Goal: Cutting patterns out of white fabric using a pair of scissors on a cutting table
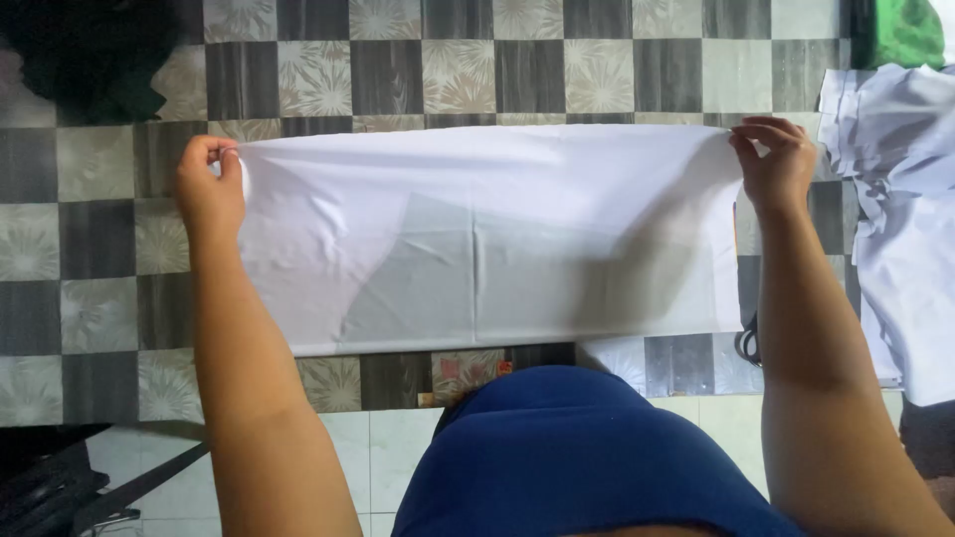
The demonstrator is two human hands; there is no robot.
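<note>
Left hand (207,184) pinched shut on the far left corner of a white cloth (477,239), thumb and fingers closed over the edge. Right hand (774,159) gripping the far right corner the same way, fingers curled down onto the fabric. Cloth stretched flat and taut between the two hands, hanging or lying toward the body from both grips, folded so that a darker double layer shows through its middle. Below both hands, a floor (99,259) of grey and flower-patterned squares. Just beyond the right hand, to its outer side, a heap of white fabric (900,199), with a scrap of green cloth (907,30) past it at the far corner. Near the right forearm, on its inner side, a dark pair of scissor handles (748,340), partly hidden. Beyond the left hand, a dark bundle (85,55) at the far corner. Closest in, between the two forearms, blue clothing (577,457).
</note>
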